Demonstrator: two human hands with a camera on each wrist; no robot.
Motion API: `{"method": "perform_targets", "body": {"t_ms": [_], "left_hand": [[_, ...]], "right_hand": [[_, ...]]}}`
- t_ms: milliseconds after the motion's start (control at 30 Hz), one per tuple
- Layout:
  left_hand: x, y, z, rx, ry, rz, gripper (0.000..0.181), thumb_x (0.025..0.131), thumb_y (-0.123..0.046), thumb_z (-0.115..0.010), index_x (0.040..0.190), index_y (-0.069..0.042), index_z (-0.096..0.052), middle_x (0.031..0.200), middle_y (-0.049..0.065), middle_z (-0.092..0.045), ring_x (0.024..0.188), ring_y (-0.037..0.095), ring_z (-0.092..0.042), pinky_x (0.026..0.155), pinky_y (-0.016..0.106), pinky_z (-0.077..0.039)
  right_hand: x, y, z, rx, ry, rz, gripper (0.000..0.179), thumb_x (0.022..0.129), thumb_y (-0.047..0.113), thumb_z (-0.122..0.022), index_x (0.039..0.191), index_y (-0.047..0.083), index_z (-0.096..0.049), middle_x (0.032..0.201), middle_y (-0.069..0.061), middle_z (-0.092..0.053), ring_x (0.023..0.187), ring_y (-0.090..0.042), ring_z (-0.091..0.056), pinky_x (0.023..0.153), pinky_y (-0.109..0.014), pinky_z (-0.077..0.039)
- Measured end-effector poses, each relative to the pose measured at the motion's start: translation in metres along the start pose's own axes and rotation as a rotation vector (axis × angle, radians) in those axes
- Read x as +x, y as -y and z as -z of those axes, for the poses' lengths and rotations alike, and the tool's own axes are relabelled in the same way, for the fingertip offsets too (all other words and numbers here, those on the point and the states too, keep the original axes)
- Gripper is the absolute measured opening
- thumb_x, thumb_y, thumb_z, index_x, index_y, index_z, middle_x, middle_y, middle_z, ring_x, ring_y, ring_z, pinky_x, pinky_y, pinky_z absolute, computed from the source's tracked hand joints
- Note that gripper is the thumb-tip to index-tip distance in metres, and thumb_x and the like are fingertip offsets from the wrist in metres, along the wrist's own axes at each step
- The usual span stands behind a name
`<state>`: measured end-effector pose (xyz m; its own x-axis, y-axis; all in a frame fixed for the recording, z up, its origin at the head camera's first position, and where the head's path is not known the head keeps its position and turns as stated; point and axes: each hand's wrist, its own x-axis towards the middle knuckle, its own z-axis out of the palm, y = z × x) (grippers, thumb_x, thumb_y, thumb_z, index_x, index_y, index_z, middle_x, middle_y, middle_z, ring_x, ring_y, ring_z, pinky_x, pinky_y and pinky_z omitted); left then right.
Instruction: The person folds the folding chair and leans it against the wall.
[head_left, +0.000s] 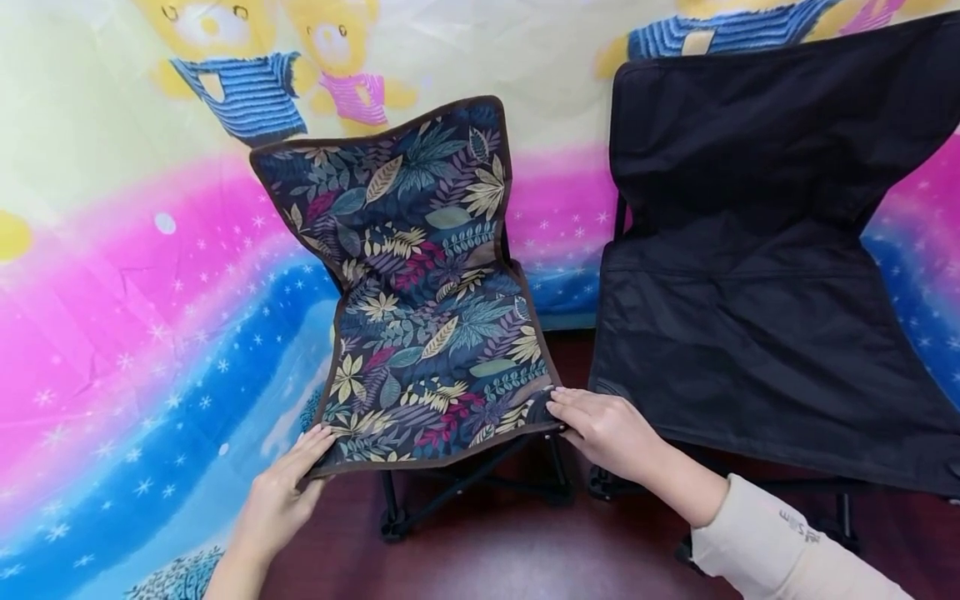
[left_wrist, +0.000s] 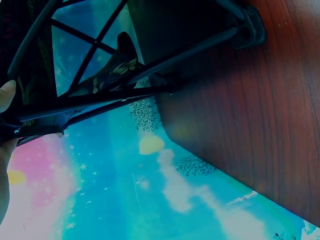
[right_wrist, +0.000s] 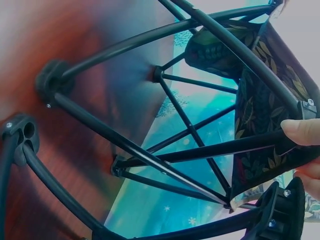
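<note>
A small folding chair with a dark leaf-patterned fabric seat and brown trim (head_left: 420, 333) stands unfolded at the centre of the head view, its black metal tubes (right_wrist: 115, 133) crossing beneath the seat. The person's left hand (head_left: 281, 492) pinches the seat's front corner at lower centre-left, thumb and fingers on opposite sides of it. The right hand (head_left: 607, 425) pinches the other front corner, right of centre; the right wrist view shows its thumb beside a tube, fingers across the corner.

To the right stands a larger folding chair of plain black fabric (head_left: 735, 333) (its legs come near the patterned chair's, so sideways room looks tight). Below lies a dark reddish-brown wood-grain floor (head_left: 555, 558); behind hangs a pink, blue and cream cartoon backdrop sheet (head_left: 187, 208).

Handling the front edge well probably calls for equal force at both corners, so that the frame does not twist. The thumbs are best placed clear of the hinges and crossing tubes, where skin could get nipped, and the feet are best watched so that none catches the black chair.
</note>
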<state>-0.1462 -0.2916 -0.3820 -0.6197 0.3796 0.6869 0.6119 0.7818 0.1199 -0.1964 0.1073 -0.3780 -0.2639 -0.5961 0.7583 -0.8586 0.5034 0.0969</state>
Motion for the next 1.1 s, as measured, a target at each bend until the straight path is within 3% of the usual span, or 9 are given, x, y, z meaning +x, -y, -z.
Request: {"method": "perform_targets", "body": {"t_ms": [367, 800, 1100], "left_hand": [[0.001, -0.004, -0.002, 0.009, -0.017, 0.037, 0.051, 0.088, -0.043, -0.039, 0.11, -0.001, -0.059, 0.109, 0.015, -0.057, 0.108, 0.021, -0.049, 0.096, 0.014, -0.023], [0.008, -0.011, -0.005, 0.006, -0.064, 0.065, 0.052, 0.086, -0.043, -0.041, 0.109, 0.0, -0.059, 0.108, 0.016, -0.057, 0.109, 0.018, -0.048, 0.096, 0.014, -0.024], [0.015, -0.016, 0.0, 0.009, -0.055, 0.096, 0.055, 0.085, -0.045, -0.042, 0.106, 0.002, -0.06, 0.108, 0.017, -0.057, 0.108, 0.022, -0.049, 0.096, 0.017, -0.025]], "right_hand": [[0.003, -0.001, 0.001, 0.025, -0.044, 0.001, 0.043, 0.047, -0.003, -0.077, 0.088, -0.002, -0.066, 0.091, -0.015, -0.063, 0.083, -0.022, -0.061, 0.067, -0.034, -0.05], [0.01, -0.001, 0.004, 0.02, -0.016, -0.01, 0.043, 0.048, -0.001, -0.078, 0.089, -0.002, -0.066, 0.092, -0.016, -0.063, 0.085, -0.022, -0.06, 0.068, -0.034, -0.049], [0.016, 0.0, 0.008, 0.017, -0.02, -0.001, 0.044, 0.048, -0.001, -0.078, 0.09, -0.003, -0.065, 0.092, -0.016, -0.063, 0.084, -0.022, -0.06, 0.068, -0.034, -0.049]]}}
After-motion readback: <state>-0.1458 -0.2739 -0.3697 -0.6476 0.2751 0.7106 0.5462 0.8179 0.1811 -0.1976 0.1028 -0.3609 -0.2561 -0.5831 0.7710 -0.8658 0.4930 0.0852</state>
